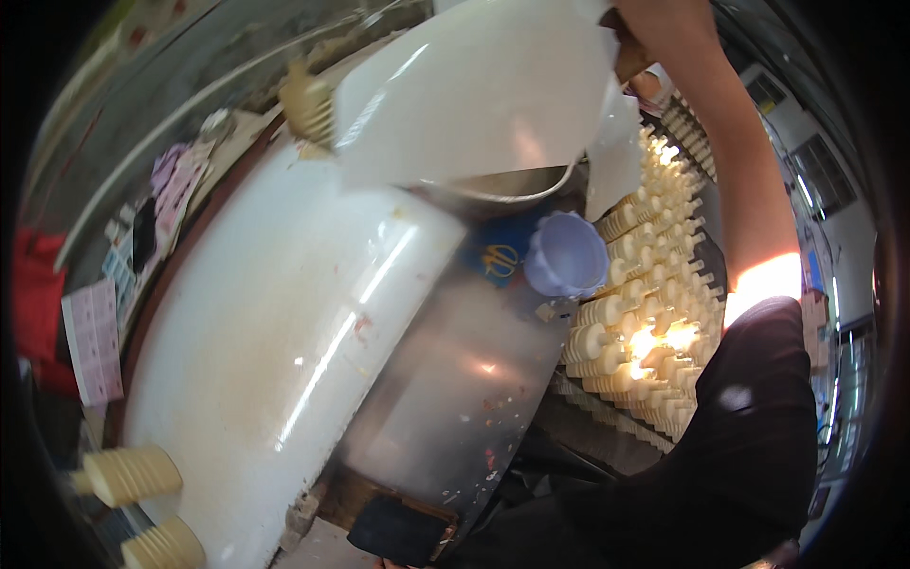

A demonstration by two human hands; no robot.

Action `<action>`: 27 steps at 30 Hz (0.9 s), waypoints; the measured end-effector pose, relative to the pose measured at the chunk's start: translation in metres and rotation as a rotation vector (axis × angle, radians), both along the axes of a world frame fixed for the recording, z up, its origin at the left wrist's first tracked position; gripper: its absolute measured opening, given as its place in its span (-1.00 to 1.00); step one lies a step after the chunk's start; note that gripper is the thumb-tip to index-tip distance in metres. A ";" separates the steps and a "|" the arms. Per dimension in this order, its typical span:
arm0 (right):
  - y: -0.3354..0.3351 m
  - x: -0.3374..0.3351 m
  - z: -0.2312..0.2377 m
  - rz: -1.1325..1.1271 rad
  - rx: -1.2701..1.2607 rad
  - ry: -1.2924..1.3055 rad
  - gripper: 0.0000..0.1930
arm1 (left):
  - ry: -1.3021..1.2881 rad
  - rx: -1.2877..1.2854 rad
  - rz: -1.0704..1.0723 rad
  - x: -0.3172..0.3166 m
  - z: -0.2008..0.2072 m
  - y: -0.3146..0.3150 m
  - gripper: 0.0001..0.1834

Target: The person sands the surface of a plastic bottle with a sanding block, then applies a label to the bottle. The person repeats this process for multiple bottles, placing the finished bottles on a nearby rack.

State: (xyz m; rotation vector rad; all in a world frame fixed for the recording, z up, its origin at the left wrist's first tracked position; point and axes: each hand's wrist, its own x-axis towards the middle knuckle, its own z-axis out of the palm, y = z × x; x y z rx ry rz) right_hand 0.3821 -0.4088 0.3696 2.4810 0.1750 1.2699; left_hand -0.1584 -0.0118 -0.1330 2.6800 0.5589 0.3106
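My right arm reaches up along the right side, and my right hand (654, 21) is at the top edge, partly cut off and blurred. It is beside the upper corner of a large, glossy white sheet-like piece (474, 90); whether the fingers grip it is hidden. Below that piece a round basin (512, 194) with a pale rim shows in part. A cream ribbed piece with a stem (308, 106) is at the white piece's left edge. My left hand cannot be made out.
A long, curved white surface (256, 313) fills the left middle, with ribbed pieces (133, 474) at its lower left. A lilac tub (567, 254) stands on a metal surface (445, 370). Rows of cream ribbed pieces (654, 284) crowd the right. A black pad (403, 531) lies at the bottom.
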 end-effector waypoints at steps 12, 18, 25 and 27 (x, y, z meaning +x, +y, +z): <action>-0.281 0.003 -0.175 -0.424 0.322 0.692 -0.24 | 0.287 0.023 -0.074 0.128 0.012 -0.013 -0.54; -0.296 0.055 -0.228 -0.421 0.321 0.894 -0.09 | 0.410 -0.003 -0.090 0.157 0.023 -0.033 -0.54; -0.337 0.141 -0.274 -0.340 0.385 1.031 -0.46 | 0.520 -0.005 -0.054 0.171 0.028 -0.053 -0.53; -0.349 0.151 -0.314 -0.299 0.333 1.022 -0.55 | 0.553 -0.009 -0.042 0.172 0.030 -0.057 -0.53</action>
